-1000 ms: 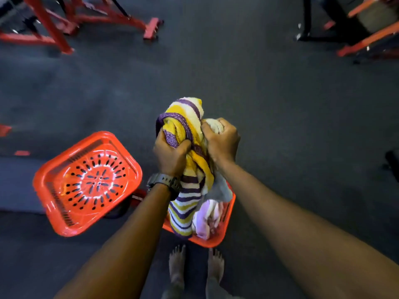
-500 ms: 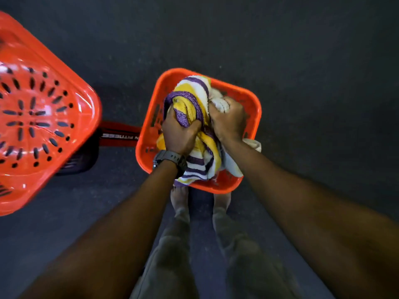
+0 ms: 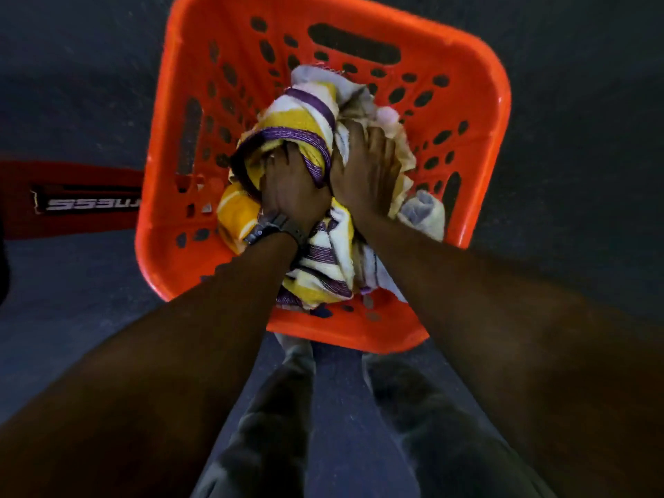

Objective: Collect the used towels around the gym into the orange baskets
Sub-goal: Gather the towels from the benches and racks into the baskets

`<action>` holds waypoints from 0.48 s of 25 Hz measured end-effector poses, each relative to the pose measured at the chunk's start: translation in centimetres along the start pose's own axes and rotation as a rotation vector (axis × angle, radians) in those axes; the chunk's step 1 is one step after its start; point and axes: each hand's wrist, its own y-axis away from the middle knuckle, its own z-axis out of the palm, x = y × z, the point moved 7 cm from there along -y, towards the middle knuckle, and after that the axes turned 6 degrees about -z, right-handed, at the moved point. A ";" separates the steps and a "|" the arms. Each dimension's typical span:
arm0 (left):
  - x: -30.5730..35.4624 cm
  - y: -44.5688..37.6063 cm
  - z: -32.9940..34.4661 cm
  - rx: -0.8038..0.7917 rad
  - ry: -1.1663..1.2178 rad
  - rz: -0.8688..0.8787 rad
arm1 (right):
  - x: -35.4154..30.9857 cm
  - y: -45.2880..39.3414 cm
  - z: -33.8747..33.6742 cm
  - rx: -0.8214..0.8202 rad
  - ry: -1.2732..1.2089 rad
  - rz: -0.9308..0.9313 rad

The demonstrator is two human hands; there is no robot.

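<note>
A square orange basket (image 3: 478,113) of smooth moulded plastic stands on the dark floor (image 3: 575,174), its corners rounded and its walls pierced with oval holes and long handle slots. Inside it lies a bundle of soft, nubby terry cloth: a striped towel (image 3: 298,120) in yellow, white and purple, crumpled and folded over itself, with a purple woven band curving across its top. The bundle's long axis runs from the near wall toward the far wall, filling the middle of the basket. Beside and partly under it on the right sits a pale towel (image 3: 424,210), also bunched.

The left hand (image 3: 291,188), a dark watch (image 3: 273,228) on its wrist, rests on the striped towel with its fingers tucked into a fold; whether they grip the cloth cannot be told. The right hand (image 3: 366,167) lies just beside it, fingers spread fairly flat, pressing on the pale cloth.

A red bar (image 3: 72,199) with white lettering lies left of the basket.
</note>
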 end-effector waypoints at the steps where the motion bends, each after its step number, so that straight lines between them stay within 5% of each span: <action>1: -0.1 -0.7 1.3 -0.004 -0.042 0.013 | 0.7 -0.3 1.1 0.017 0.023 -0.001; 7: -0.9 -3.7 4.7 -0.027 -0.121 0.017 | 2.8 -1.9 5.4 0.010 0.086 0.015; 12: 0.1 -2.6 0.2 -0.111 0.187 -0.076 | 0.8 -1.9 0.9 -0.071 -0.104 0.037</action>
